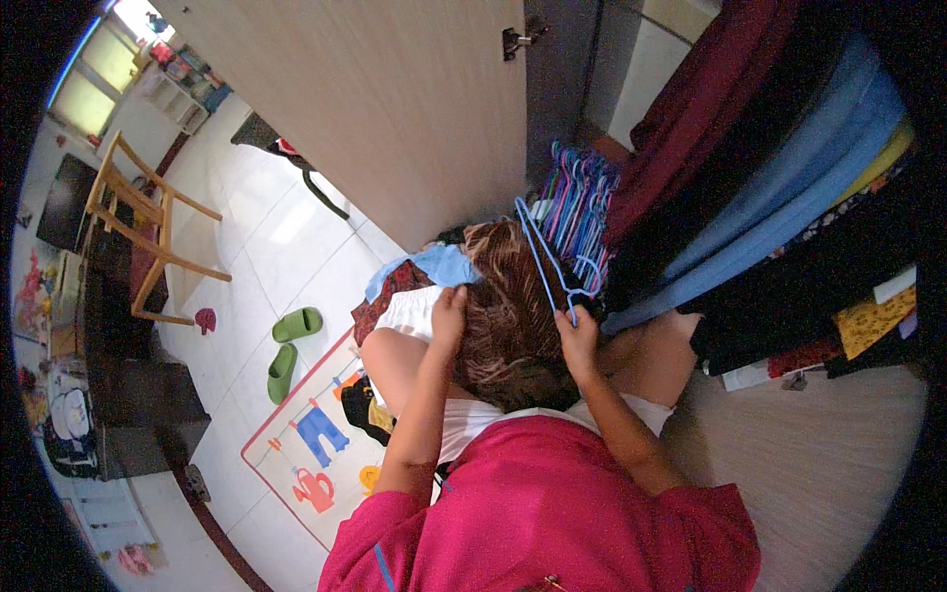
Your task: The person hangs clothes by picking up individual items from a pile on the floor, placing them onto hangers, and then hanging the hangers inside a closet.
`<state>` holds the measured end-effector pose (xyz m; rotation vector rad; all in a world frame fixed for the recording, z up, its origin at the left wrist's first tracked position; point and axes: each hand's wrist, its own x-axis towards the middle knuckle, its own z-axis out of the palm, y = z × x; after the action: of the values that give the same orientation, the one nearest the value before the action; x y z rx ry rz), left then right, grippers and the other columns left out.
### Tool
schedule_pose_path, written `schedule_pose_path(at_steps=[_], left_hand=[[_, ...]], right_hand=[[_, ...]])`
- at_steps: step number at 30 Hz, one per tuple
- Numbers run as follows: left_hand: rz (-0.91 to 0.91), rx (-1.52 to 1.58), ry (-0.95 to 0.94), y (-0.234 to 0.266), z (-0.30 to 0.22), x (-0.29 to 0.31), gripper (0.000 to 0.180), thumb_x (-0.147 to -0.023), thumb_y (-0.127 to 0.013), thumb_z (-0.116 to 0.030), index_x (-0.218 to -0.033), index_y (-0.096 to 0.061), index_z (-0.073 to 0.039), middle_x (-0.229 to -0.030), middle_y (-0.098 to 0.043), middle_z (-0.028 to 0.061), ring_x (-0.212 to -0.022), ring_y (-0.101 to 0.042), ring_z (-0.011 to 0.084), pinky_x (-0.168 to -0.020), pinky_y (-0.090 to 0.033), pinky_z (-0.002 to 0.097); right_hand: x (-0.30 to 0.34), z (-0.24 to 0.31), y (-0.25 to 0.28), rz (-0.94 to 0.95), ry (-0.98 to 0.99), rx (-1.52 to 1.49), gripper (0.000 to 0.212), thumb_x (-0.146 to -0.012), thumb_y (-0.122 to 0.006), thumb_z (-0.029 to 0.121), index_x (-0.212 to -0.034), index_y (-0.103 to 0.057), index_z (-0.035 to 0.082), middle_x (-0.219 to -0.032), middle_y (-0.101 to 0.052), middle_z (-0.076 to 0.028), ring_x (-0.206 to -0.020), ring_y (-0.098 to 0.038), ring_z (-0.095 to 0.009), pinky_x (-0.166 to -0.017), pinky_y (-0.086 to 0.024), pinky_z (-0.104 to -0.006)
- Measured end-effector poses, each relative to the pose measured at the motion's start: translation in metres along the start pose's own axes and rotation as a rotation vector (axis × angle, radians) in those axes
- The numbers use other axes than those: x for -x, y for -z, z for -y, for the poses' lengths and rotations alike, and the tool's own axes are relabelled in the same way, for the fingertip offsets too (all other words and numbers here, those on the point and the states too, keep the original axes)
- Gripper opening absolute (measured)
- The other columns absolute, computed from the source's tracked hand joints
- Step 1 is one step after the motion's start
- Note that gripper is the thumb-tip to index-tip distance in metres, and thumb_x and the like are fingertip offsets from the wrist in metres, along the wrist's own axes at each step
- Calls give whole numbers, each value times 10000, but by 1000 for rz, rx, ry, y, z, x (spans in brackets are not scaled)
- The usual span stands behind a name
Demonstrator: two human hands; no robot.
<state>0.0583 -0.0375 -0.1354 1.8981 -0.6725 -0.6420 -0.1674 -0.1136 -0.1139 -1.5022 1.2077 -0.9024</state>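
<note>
A light blue clothes hanger (538,240) is held up in my right hand (578,340), its fingers closed round one end. Across my lap lies a brown patterned garment (508,321). My left hand (449,316) is closed at that garment's left edge, fingers pinched on the cloth. Just left of this hand sits a white garment with a gathered waistband (406,314). A light blue cloth (444,264) and a dark red patterned cloth (400,284) are heaped beyond it. Many coloured hangers (582,197) stand bunched in front of me, by the wardrobe.
A wooden wardrobe door (395,109) stands open ahead. Clothes hang at the right, among them a maroon garment (691,109) and a blue one (769,197). On the left are green slippers (283,370), a printed mat (296,454) and a wooden chair (148,232).
</note>
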Motion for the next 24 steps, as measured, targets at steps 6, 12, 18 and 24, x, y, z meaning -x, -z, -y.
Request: schedule_pose_path(at_steps=[6,12,18,24], left_hand=[[15,787,15,79,-141,33,276,-883,-490,-205,-1078,-478,-10,-932,-552,69,-805,-539,142,-706,-465,276],[-390,1001,-483,160,-275,92,260,-901,-446,-244,-1058,-489,-41,-962,-547,88,-830,-562,164,-676,-497,308],[-457,693,-494,214,-246,27,256,-902,-445,-260,-993,-518,-32,-935,-555,95,-822,-562,187,-670,-482,305],[-876,-610,-213,171,-118,-53,398,-740,-644,-273,-988,-514,9,-890,-555,156,-816,-548,282,-751,-439,390]], right_hand=[[2,20,-16,28,126,-289,221,-721,-679,118,-786,-478,51,-708,-417,3,-633,-372,-96,-581,-354,-248],[3,69,-16,4,206,-383,287,-675,-705,115,-898,-538,44,-715,-360,45,-652,-348,-74,-611,-327,-208],[-2,81,-9,-46,14,-292,104,-819,-576,135,-771,-540,50,-602,-467,28,-537,-398,-60,-488,-349,-240],[6,13,3,-91,-8,-108,286,-856,-521,268,-713,-542,21,-588,-487,-25,-568,-427,-112,-525,-351,-280]])
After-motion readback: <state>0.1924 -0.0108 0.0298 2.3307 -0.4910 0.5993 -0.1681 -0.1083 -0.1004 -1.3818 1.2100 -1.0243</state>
